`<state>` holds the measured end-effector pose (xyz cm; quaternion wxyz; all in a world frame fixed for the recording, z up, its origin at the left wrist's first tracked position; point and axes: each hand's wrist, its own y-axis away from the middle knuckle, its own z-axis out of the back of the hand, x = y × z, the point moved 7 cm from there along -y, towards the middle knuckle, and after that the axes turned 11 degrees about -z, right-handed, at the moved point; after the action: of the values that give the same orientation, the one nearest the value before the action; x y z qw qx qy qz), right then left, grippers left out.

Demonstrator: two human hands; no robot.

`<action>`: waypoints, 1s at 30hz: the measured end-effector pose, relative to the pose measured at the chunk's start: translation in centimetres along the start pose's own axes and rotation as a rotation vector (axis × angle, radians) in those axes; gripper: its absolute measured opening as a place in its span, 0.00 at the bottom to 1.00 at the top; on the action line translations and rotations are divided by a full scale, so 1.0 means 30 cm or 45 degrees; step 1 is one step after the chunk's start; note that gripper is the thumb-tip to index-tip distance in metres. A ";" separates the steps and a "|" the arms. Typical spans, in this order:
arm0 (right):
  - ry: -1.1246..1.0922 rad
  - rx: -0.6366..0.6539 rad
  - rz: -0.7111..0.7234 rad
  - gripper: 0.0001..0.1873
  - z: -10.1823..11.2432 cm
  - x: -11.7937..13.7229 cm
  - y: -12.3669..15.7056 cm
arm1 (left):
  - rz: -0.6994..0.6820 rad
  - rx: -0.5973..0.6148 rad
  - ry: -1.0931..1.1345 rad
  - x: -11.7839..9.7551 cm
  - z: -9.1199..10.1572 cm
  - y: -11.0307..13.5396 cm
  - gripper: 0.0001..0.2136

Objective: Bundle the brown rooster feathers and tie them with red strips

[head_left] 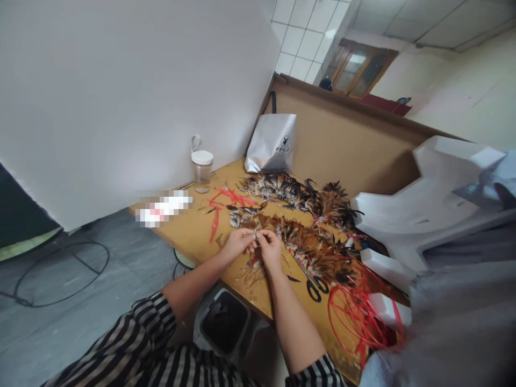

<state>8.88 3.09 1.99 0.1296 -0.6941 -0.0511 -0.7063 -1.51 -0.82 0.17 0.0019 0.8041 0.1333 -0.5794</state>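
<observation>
My left hand point(241, 241) and my right hand point(269, 248) meet over the front of the tan table, both closed in a pinch. Between the fingertips shows a small pale bit that looks like the quill end of feathers; the fingers hide most of it. Brown feathers point(250, 270) spread just below my hands. A long row of brown feather bunches point(300, 236) lies right behind and to the right of them, and a darker row point(278, 188) farther back. Black-handled scissors point(316, 287) rest right of my right forearm, their blades reaching toward the feathers.
Red plastic strips point(231, 198) lie at the back left, and a tangle of red strapping point(358, 309) at the right. A lidded jar point(202, 172) and a silver bag point(271, 144) stand behind. White foam pieces point(403, 209) border the right side; a bin point(226, 322) stands below the edge.
</observation>
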 end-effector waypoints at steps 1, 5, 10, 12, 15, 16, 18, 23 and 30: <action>-0.039 0.009 -0.029 0.09 -0.002 -0.004 -0.001 | 0.006 0.010 -0.032 -0.004 0.003 0.005 0.16; -0.107 0.025 -0.096 0.08 -0.012 -0.004 0.000 | 0.047 0.114 -0.177 -0.030 0.013 0.021 0.16; -0.081 0.068 -0.128 0.08 -0.030 0.003 0.010 | 0.116 0.209 -0.328 -0.051 0.030 0.030 0.15; -0.077 0.119 -0.148 0.08 -0.043 0.004 0.015 | 0.150 0.204 -0.361 -0.051 0.038 0.033 0.15; -0.045 0.153 -0.173 0.09 -0.054 0.000 0.019 | 0.194 0.182 -0.403 -0.052 0.051 0.042 0.15; -0.036 0.143 -0.183 0.09 -0.054 -0.003 0.019 | 0.202 0.195 -0.413 -0.054 0.054 0.046 0.15; -0.028 0.115 -0.212 0.10 -0.052 -0.015 0.017 | 0.222 0.251 -0.432 -0.058 0.060 0.054 0.14; -0.008 0.115 -0.289 0.11 -0.066 -0.047 0.015 | 0.265 0.374 -0.637 -0.065 0.115 0.069 0.12; -0.072 0.176 -0.313 0.09 -0.076 -0.046 0.017 | 0.048 0.518 -0.878 -0.110 0.166 0.066 0.12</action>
<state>6.82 2.19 0.50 0.0881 -0.6916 -0.1877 -0.6919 -6.68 -4.21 1.31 -0.1021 0.5486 -0.0075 -0.8298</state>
